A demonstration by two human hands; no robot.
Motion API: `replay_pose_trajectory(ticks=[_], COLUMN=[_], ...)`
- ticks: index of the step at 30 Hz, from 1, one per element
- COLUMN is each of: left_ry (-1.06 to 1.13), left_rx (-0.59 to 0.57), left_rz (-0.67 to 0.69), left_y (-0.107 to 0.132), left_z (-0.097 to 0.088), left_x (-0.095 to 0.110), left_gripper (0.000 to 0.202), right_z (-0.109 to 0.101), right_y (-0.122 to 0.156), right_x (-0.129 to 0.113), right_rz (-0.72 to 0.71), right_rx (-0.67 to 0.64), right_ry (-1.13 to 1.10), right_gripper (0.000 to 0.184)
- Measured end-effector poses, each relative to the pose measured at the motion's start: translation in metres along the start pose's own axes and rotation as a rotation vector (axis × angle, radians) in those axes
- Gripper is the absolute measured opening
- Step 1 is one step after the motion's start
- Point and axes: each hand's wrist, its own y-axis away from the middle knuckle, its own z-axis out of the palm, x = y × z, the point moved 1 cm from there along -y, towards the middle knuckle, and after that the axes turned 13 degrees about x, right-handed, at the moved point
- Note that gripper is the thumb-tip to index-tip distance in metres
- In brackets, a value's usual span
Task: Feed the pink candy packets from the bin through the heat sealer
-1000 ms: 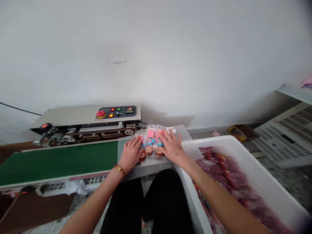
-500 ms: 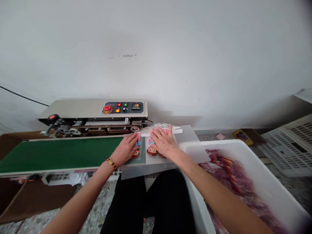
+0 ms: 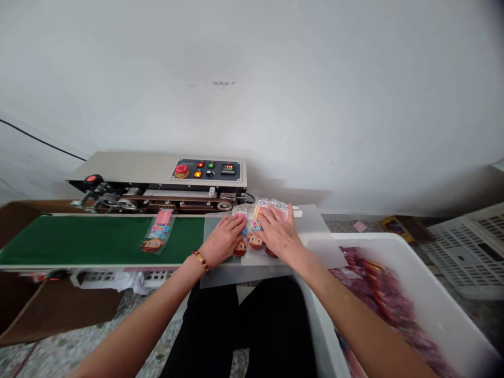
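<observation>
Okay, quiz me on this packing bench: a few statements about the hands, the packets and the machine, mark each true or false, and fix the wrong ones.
1. A single packet lies on the green belt. True.
2. The left hand is raised clear of everything. False: it rests on a packet at the right-hand end of the belt.
3. The right hand lies over overlapping packets. True.
4. The bracelet is worn on the right arm. False: it is on the left.
5. The white tub stands left of the person's legs. False: it is to the right.
</observation>
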Motion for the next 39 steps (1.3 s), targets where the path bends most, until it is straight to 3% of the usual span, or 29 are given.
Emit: replay_pose_trajectory(ticks=[5,12,15,19,22,26,33,39], left_ry=[-0.076,-0.275,-0.313,-0.041,0.008,-0.035,-0.072,-0.099], left_rx=[0.009,0.036,0.1,0.119,0.081,0.024,-0.004,-0.015], left_rz=[-0.08,-0.166,-0.18,-0.055,-0.028,-0.024,0.011,0.012], left_y=[0.019,0.052,0.044,0.015,0.003,0.007,0.013,0.013], left_z=[-0.005,-0.05,-0.05,-0.018,0.003,0.005,-0.002,-0.002], left_x=[-0.022,-0.063,-0.051,-0.012,0.002,-0.004,-0.012,-0.012], left_gripper=[0.047,0.036,0.03,0.038,0.044,0.042,0.041,0.043], right_z=[0.003,0.009,0.013,0.012,0.007,0.003,0.017,0.022], right_y=[0.008,-0.008,-0.016,-0.011,-0.001,-0.009,-0.058,-0.06], right_x=[0.005,-0.013,-0.023,-0.017,-0.002,0.006,-0.019,-0.021], right_rz=[-0.036,-0.159,-0.182,-0.141,-0.086,-0.059,-0.038,0.007], right_rx=[-0.056,-0.05,-0.074,0.002,0.041,0.01,-0.093,-0.118], right_ry=[-0.037,-0.105,-0.129,-0.134,-0.111,-0.14,-0.028,0.006], right_gripper=[0.04,0.038,0.035,0.036,0.034,0.028,0.03,0.036])
